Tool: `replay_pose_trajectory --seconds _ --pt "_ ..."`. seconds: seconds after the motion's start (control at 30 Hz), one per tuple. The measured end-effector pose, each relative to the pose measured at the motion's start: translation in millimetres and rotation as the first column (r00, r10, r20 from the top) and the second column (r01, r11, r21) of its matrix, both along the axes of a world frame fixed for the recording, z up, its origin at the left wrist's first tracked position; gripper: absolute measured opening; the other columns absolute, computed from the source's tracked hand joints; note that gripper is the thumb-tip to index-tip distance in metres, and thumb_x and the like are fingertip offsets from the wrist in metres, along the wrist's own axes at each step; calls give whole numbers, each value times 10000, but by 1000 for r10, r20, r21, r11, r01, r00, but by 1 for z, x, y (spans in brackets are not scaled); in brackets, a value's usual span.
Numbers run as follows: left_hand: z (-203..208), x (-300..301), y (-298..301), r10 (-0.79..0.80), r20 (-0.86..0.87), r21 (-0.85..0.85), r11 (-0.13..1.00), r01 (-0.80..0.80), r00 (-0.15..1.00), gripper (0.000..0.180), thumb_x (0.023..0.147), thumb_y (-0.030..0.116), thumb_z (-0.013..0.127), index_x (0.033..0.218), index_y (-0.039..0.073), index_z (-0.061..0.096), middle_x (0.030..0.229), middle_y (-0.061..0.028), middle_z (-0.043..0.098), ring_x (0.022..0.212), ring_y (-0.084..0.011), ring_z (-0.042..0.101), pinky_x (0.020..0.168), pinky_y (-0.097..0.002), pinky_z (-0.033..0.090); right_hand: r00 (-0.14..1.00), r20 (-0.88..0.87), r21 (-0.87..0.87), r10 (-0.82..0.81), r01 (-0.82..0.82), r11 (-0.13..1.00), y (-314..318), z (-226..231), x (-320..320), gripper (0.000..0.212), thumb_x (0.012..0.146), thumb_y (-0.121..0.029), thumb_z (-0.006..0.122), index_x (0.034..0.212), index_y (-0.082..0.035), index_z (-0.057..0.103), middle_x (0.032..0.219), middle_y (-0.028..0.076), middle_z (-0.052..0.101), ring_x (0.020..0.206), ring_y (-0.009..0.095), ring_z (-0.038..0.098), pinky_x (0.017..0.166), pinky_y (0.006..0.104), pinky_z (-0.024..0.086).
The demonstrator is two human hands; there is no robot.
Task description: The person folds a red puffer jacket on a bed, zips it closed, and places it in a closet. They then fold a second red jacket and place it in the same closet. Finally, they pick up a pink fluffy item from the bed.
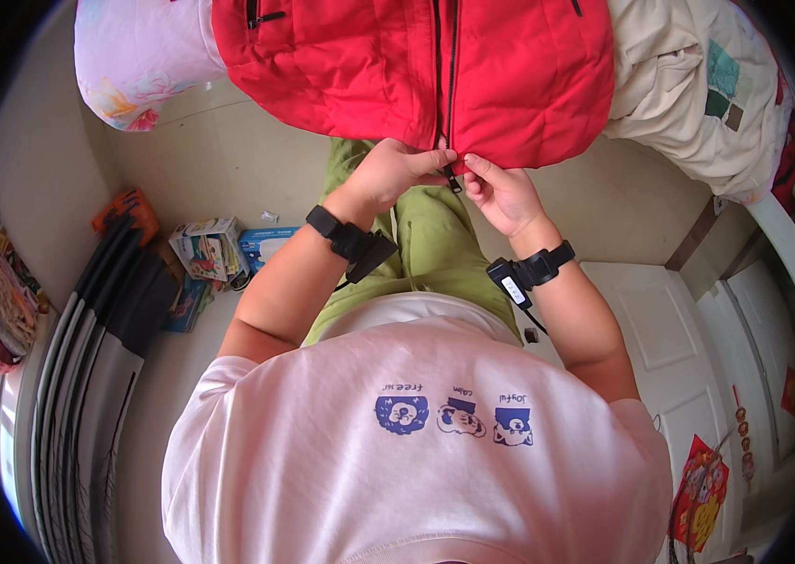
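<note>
A red padded jacket (341, 75) lies spread at the top of the head view, its hem toward me. Down its front runs a black zipper (454, 85), the two sides lying close together at the hem. My left hand (390, 175) pinches the jacket's bottom edge at the zipper, thumb stretched to the right. Just right of it, my right hand (503, 195) is closed in a pinch at the other front edge. Between the hands hangs a dark zipper pull (455, 181). What lies under the fingertips is partly hidden. Both wrists wear black strapped devices.
Floral bedding (148, 56) lies left of the jacket, a cream patchwork cloth (665, 75) right of it. Dark flat panels (96, 367) lean at the left, near small boxes (209, 249) on the floor. A white door (646, 329) is at the right.
</note>
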State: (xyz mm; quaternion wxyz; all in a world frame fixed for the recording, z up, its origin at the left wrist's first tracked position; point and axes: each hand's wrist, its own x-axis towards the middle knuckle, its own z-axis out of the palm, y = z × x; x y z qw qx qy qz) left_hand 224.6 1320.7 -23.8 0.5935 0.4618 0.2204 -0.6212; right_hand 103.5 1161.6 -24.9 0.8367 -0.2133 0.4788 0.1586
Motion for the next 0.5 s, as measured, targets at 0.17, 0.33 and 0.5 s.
replay_pose_trajectory --seconds 0.17,0.33,0.5 --pt "5 -9 8 -15 138 -101 994 30 990 218 864 114 693 1027 -15 629 959 -48 656 883 -137 619 796 -288 500 998 15 26 62 -63 998 -3 0 5 115 847 -114 703 903 -21 665 771 37 640 630 116 570 556 219 443" --pt "5 -23 15 102 168 -129 988 -81 980 160 881 43 649 1038 36 618 979 -23 653 914 -113 612 843 -279 486 982 19 47 187 -188 981 -7 1 10 96 842 -118 708 888 -42 672 780 23 640 624 95 553 540 211 427" --pt "7 -30 14 60 257 -40 998 -51 964 210 868 13 653 1071 24 601 1005 -25 645 944 -108 601 855 -273 480 936 46 -109 350 -344 933 -5 3 20 101 839 -139 719 889 -60 679 790 -1 641 636 75 548 532 208 415"
